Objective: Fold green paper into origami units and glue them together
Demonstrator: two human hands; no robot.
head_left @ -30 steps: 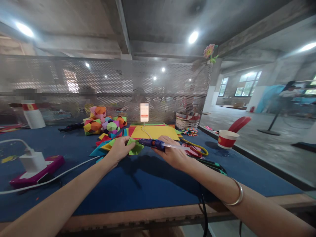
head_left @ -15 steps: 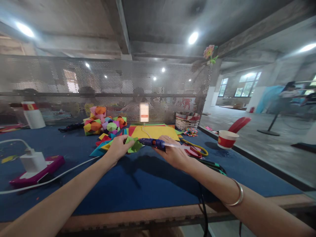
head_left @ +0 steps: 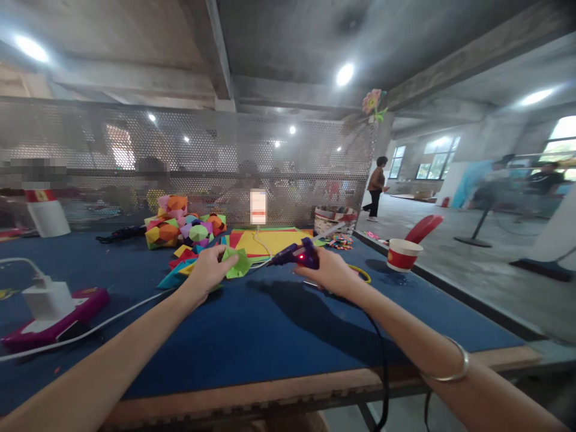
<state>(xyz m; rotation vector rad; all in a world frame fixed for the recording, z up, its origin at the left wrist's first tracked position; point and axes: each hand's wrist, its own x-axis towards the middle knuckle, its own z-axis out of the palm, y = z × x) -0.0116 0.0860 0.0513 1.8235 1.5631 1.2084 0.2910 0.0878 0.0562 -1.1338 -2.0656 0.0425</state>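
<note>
Pinched in my left hand [head_left: 207, 271] is a folded piece of light green paper [head_left: 238, 264], held above the blue table. My right hand [head_left: 330, 273] is wrapped round a dark blue glue gun [head_left: 294, 255] with a red light glowing on its side. Its nozzle points left toward the green paper, and a gap lies between them. A clear glue stick [head_left: 336, 229] sticks out of its back. Behind my hands lies a stack of coloured paper sheets [head_left: 288, 240]. Folded paper pieces [head_left: 177, 271] in blue, red and yellow sit beside my left hand.
Multicoloured paper balls [head_left: 180, 223] stand at the back left. A purple power strip [head_left: 87, 303] with a white cable is at the left. A red-and-white paper cup [head_left: 404, 257] stands at the right, near a woven basket [head_left: 335, 219]. A black cord [head_left: 384, 372] hangs over the front edge.
The glue gun has moved right, away from the green paper, and turned so that its back end points up. The left hand still pinches the paper. A walking person now shows at the right.
</note>
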